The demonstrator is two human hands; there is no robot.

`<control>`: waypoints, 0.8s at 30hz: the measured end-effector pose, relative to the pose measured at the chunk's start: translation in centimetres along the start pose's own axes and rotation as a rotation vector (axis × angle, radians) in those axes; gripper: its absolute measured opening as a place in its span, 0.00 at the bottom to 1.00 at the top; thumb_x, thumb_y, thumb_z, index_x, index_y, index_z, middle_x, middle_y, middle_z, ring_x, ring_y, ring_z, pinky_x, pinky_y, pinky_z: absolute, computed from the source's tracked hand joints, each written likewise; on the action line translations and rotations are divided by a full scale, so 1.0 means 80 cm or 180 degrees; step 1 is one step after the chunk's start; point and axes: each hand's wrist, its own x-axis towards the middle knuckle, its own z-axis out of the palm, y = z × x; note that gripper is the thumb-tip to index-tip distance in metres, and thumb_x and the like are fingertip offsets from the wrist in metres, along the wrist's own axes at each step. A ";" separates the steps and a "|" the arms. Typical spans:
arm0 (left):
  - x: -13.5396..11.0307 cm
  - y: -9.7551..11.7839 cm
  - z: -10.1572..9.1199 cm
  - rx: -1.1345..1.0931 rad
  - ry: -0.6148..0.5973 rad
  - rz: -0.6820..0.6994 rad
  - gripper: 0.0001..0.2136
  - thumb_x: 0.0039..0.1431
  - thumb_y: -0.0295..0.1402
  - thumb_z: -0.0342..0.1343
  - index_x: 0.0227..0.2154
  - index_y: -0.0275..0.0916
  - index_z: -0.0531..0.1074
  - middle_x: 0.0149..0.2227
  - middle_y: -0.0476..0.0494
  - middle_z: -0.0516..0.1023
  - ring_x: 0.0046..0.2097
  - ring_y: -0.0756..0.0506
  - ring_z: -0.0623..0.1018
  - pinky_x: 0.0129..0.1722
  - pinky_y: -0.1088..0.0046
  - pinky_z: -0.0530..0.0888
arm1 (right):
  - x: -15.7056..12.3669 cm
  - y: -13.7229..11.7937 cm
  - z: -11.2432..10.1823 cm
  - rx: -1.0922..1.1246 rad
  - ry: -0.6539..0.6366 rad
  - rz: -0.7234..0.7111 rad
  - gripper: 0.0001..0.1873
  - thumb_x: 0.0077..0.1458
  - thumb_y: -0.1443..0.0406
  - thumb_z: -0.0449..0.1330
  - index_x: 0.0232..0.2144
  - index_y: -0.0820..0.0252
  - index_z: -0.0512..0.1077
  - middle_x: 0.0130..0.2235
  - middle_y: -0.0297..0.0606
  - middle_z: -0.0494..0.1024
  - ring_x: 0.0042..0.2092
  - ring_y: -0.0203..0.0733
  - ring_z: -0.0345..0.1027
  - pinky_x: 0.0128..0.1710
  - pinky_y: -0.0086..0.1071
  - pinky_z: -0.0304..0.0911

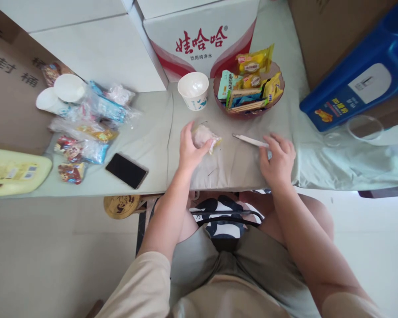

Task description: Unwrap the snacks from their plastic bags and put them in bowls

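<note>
The crumpled packet lay on the cloth, at the inner side of your left hand. Your left thumb and fingers were curved around it and gripped it lightly. Your right hand pinched a slim white tool near its rear end, with the metal tip directed toward the packet but apart from it.

Judged by the creased film, the work on this packet was partway along. Whether the film was open, and whether anything sat inside it, could not be told. A dark thin scrap lay just nearer to you than the packet.

Beyond your left hand stood a paper cup; its contents could not be made out. Beyond your right hand, slightly to its left, the bowl held wrapped snacks; neither hand touched them, so they appeared left as they were. To the left of your left hand lay a phone and, farther out, a heap of wrappers.
</note>
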 end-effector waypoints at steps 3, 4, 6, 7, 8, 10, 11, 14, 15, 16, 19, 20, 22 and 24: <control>-0.002 0.011 -0.002 0.0195 -0.0209 0.0128 0.34 0.49 0.44 0.73 0.58 0.42 0.69 0.62 0.34 0.72 0.65 0.35 0.71 0.67 0.55 0.66 | -0.004 -0.004 0.006 0.0127 0.0010 -0.0249 0.18 0.62 0.63 0.56 0.53 0.54 0.75 0.56 0.50 0.77 0.59 0.59 0.69 0.61 0.57 0.62; -0.002 0.015 -0.002 0.0121 -0.0193 0.0014 0.29 0.50 0.41 0.72 0.54 0.41 0.72 0.59 0.35 0.76 0.62 0.36 0.75 0.64 0.57 0.69 | -0.006 -0.006 0.008 0.0209 -0.0047 -0.0329 0.18 0.62 0.63 0.56 0.53 0.54 0.75 0.56 0.49 0.78 0.58 0.58 0.70 0.61 0.56 0.63; -0.004 0.022 0.000 -0.0271 -0.0141 -0.0367 0.17 0.54 0.39 0.69 0.45 0.41 0.75 0.49 0.39 0.81 0.53 0.40 0.80 0.55 0.62 0.75 | -0.009 -0.011 0.011 0.0400 -0.0179 -0.0459 0.19 0.62 0.64 0.56 0.54 0.54 0.74 0.55 0.49 0.78 0.57 0.57 0.72 0.61 0.55 0.64; -0.006 0.026 0.001 -0.0589 -0.0167 -0.0595 0.13 0.55 0.39 0.67 0.40 0.41 0.75 0.43 0.42 0.82 0.48 0.42 0.81 0.50 0.65 0.77 | -0.010 -0.013 0.012 0.0510 -0.0262 -0.0517 0.19 0.62 0.64 0.56 0.55 0.54 0.73 0.56 0.49 0.78 0.57 0.57 0.72 0.61 0.55 0.65; -0.008 0.030 0.001 -0.0952 -0.0254 -0.0821 0.10 0.56 0.39 0.66 0.37 0.41 0.74 0.39 0.44 0.81 0.43 0.44 0.81 0.45 0.67 0.77 | -0.011 -0.016 0.013 0.0629 -0.0361 -0.0579 0.20 0.61 0.63 0.57 0.55 0.54 0.73 0.57 0.49 0.77 0.58 0.56 0.72 0.61 0.55 0.66; -0.013 0.041 0.003 -0.1661 -0.0608 -0.1213 0.10 0.55 0.40 0.65 0.34 0.41 0.73 0.35 0.46 0.80 0.37 0.46 0.80 0.38 0.70 0.76 | -0.013 -0.020 0.016 0.0853 -0.0570 -0.0709 0.23 0.60 0.63 0.59 0.58 0.54 0.71 0.60 0.49 0.75 0.61 0.56 0.70 0.61 0.54 0.66; -0.016 0.047 0.003 -0.1949 -0.0816 -0.1360 0.11 0.54 0.39 0.66 0.33 0.40 0.73 0.33 0.47 0.80 0.36 0.46 0.80 0.37 0.71 0.76 | -0.013 -0.022 0.017 0.0946 -0.0669 -0.0771 0.24 0.60 0.63 0.59 0.59 0.55 0.70 0.61 0.50 0.74 0.62 0.56 0.69 0.61 0.53 0.67; -0.018 0.063 0.003 -0.2462 -0.1121 -0.1593 0.10 0.48 0.35 0.68 0.30 0.39 0.72 0.31 0.48 0.79 0.34 0.48 0.80 0.35 0.73 0.75 | -0.014 -0.027 0.016 0.1128 -0.0963 -0.0833 0.26 0.59 0.62 0.61 0.60 0.55 0.69 0.56 0.49 0.76 0.56 0.55 0.73 0.57 0.51 0.70; -0.017 0.066 0.004 -0.2514 -0.1055 -0.1640 0.10 0.48 0.34 0.67 0.29 0.39 0.71 0.30 0.49 0.78 0.33 0.48 0.79 0.34 0.74 0.75 | -0.014 -0.028 0.015 0.1178 -0.1066 -0.0795 0.25 0.59 0.61 0.62 0.59 0.55 0.71 0.52 0.48 0.77 0.52 0.53 0.74 0.54 0.50 0.71; -0.015 0.068 0.004 -0.2505 -0.0932 -0.1694 0.09 0.47 0.33 0.66 0.28 0.39 0.71 0.28 0.50 0.77 0.31 0.49 0.79 0.32 0.75 0.74 | -0.014 -0.029 0.015 0.1236 -0.1156 -0.0735 0.23 0.59 0.60 0.63 0.56 0.54 0.72 0.48 0.46 0.77 0.47 0.51 0.74 0.50 0.48 0.73; -0.008 0.064 0.005 -0.2233 -0.0514 -0.1898 0.07 0.49 0.30 0.62 0.28 0.40 0.68 0.25 0.52 0.73 0.27 0.51 0.76 0.27 0.77 0.71 | -0.015 -0.030 0.013 0.1410 -0.1113 -0.0550 0.11 0.59 0.57 0.64 0.42 0.54 0.76 0.43 0.42 0.75 0.42 0.47 0.73 0.44 0.44 0.73; -0.006 0.060 0.005 -0.2120 -0.0396 -0.1942 0.07 0.50 0.29 0.61 0.29 0.40 0.67 0.26 0.52 0.73 0.26 0.51 0.76 0.26 0.78 0.71 | -0.014 -0.030 0.013 0.1445 -0.0974 -0.0507 0.08 0.59 0.58 0.64 0.37 0.54 0.75 0.42 0.42 0.75 0.42 0.47 0.72 0.44 0.44 0.72; -0.003 0.050 0.002 -0.1894 -0.0167 -0.1947 0.07 0.51 0.28 0.59 0.33 0.41 0.69 0.29 0.51 0.75 0.25 0.52 0.75 0.25 0.78 0.70 | -0.012 -0.027 0.013 0.1472 -0.0638 -0.0430 0.07 0.58 0.59 0.63 0.31 0.54 0.70 0.43 0.41 0.76 0.45 0.48 0.73 0.47 0.45 0.71; 0.000 0.038 -0.004 -0.1571 0.0076 -0.1837 0.12 0.52 0.25 0.57 0.40 0.43 0.70 0.35 0.50 0.78 0.26 0.51 0.76 0.25 0.76 0.71 | -0.008 -0.021 0.013 0.1438 -0.0332 -0.0234 0.06 0.58 0.61 0.62 0.32 0.53 0.68 0.42 0.40 0.78 0.45 0.48 0.74 0.48 0.45 0.70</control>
